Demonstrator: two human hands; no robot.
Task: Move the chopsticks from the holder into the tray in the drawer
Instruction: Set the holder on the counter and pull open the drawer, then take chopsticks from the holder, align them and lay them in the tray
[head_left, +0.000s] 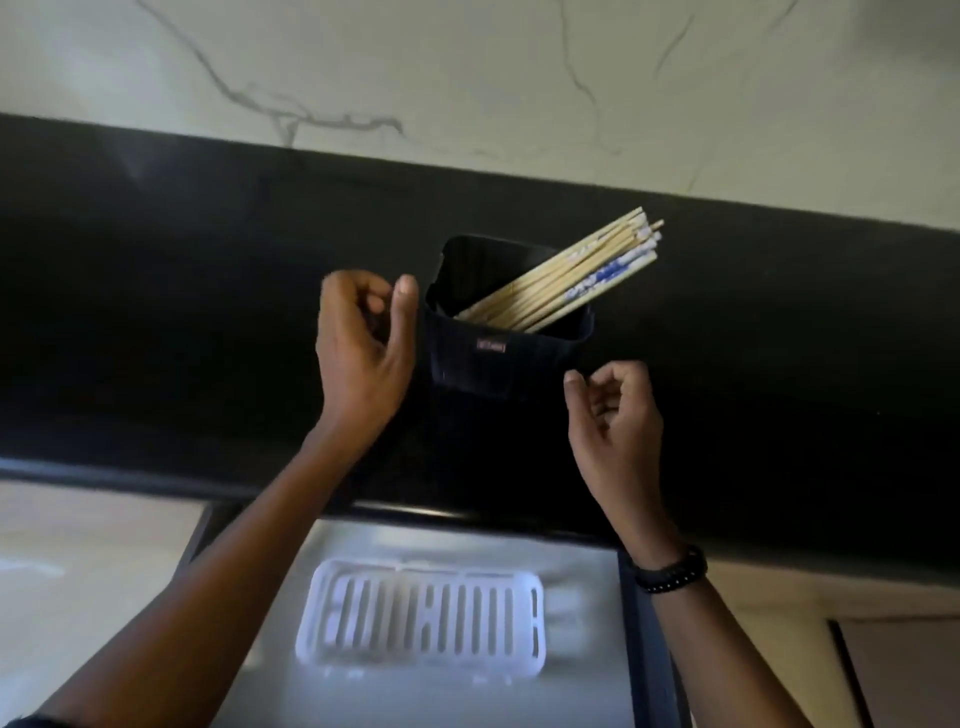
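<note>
A black square holder stands on the black countertop. Several wooden chopsticks, some with blue-and-white ends, lean out of it to the upper right. My left hand hovers just left of the holder, fingers curled and apart, thumb close to its rim, holding nothing. My right hand is at the holder's lower right corner, fingers loosely curled, empty. Below the counter an open drawer holds a white slotted tray with nothing in it.
A white marble-patterned wall rises behind the counter. A black beaded band is on my right wrist. Beige cabinet fronts flank the drawer on both sides.
</note>
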